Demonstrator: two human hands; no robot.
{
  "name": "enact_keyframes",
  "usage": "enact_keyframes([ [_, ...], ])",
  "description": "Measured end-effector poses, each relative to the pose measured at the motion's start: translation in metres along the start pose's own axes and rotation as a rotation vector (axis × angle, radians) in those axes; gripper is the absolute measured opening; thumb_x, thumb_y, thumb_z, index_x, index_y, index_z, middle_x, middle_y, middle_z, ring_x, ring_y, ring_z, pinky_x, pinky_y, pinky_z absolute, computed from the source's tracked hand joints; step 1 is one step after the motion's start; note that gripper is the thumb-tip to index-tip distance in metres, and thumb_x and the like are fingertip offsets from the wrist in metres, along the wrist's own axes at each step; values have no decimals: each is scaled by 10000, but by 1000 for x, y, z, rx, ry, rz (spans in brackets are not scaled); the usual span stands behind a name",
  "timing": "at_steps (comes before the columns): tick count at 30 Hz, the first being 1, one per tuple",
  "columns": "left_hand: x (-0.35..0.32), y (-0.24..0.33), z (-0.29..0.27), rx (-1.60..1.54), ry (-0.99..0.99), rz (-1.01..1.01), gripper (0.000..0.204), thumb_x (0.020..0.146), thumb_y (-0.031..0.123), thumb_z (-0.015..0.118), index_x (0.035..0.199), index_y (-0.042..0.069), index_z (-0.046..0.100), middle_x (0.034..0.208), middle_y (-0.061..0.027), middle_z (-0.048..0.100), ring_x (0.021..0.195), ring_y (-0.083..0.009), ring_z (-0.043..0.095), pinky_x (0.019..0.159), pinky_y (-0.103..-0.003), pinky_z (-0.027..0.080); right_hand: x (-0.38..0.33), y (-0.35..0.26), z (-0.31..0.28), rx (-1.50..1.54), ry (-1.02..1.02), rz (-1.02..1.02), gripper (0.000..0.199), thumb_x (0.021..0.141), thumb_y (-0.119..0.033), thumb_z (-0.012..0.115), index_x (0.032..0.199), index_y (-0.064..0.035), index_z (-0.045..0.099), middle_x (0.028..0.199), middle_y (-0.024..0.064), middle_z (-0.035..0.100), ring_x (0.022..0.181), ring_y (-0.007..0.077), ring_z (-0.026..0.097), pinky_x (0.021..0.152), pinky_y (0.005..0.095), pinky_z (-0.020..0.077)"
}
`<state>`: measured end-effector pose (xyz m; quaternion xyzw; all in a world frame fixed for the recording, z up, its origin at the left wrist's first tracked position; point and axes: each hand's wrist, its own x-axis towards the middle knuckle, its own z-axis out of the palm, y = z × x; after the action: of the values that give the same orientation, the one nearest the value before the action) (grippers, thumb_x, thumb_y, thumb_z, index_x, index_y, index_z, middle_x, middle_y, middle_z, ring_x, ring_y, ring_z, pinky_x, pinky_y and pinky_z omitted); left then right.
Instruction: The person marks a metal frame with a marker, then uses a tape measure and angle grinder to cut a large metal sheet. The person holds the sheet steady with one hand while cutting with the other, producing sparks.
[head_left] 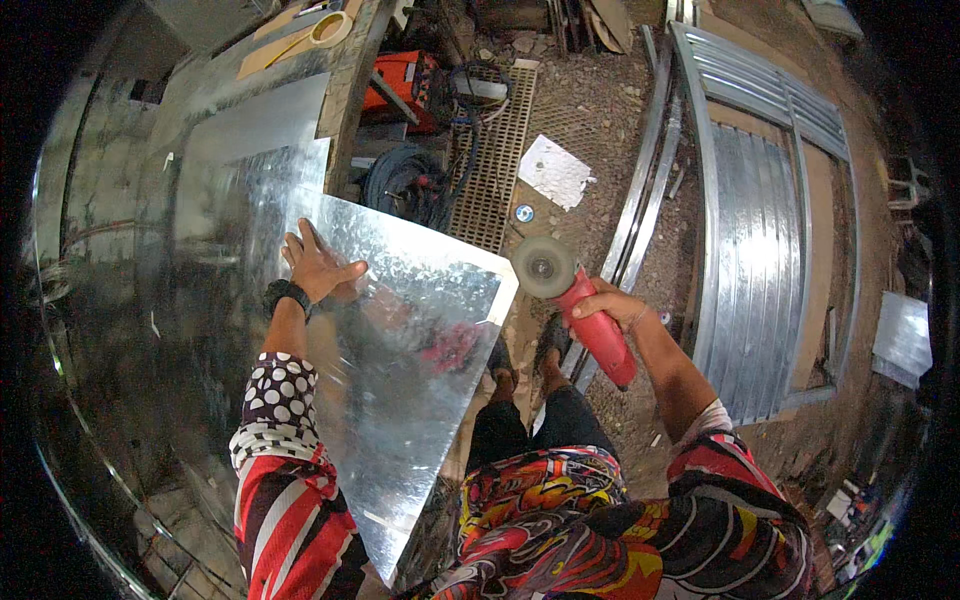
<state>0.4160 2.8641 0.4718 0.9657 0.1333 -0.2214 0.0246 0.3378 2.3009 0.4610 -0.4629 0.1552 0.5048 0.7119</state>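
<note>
A red angle grinder (603,338) is gripped in my right hand (612,304), its body slanting down to the right. Its round grey disc (545,267) faces up beside the right corner of a shiny metal sheet (420,270); whether disc and sheet touch, I cannot tell. A pale strip (501,298) runs along that corner. My left hand (318,265) lies flat on the sheet with its fingers spread, and a dark watch (286,297) is on that wrist. Motion of the disc cannot be made out.
Right of me, a metal frame with ribbed panels (752,250) lies beside long metal bars (640,190). Beyond the sheet are a coiled dark hose (402,185), an orange machine (402,90), a perforated metal plank (495,150) and a white torn sheet (556,172). A tape roll (330,29) sits far left.
</note>
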Motion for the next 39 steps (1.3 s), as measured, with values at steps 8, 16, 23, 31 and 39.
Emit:
enact_keyframes([
  [8,-10,-15,7,-87,7,14,1694,465,862,803,1586,70,-191,1597,-395,-158,1483,-559,-164,1200,-665,41,28,4,-15,58,-183,121,610,714,-189,820,1223,25,561,921,173,699,740,275,724,653,418,626],
  [16,-3,-18,23,58,63,51,1696,459,863,804,1587,91,-200,1598,-389,-172,1480,-557,-180,1199,-665,27,22,8,-26,23,-232,158,552,707,-204,816,1161,33,609,920,161,699,752,269,718,668,413,625],
  [23,-19,-5,2,-133,1,-12,1718,427,904,774,1588,89,-195,1596,-393,-169,1478,-564,-171,1189,-684,39,8,18,-24,-59,-203,125,577,702,-233,826,1169,27,610,912,151,704,756,259,720,710,398,610],
  [31,-14,9,-7,-123,23,-1,1663,485,856,801,1597,66,-149,1602,-392,-145,1485,-556,-162,1205,-653,39,-28,29,-17,-92,-133,116,586,716,-231,827,1190,28,598,916,142,704,759,270,716,702,402,608],
  [39,-52,75,-11,-526,281,53,914,891,445,692,1587,50,249,1625,-254,262,1503,-401,264,1221,-562,182,-84,71,-40,-83,272,146,404,847,-213,737,1200,-33,659,1130,75,686,987,212,646,875,346,518],
])
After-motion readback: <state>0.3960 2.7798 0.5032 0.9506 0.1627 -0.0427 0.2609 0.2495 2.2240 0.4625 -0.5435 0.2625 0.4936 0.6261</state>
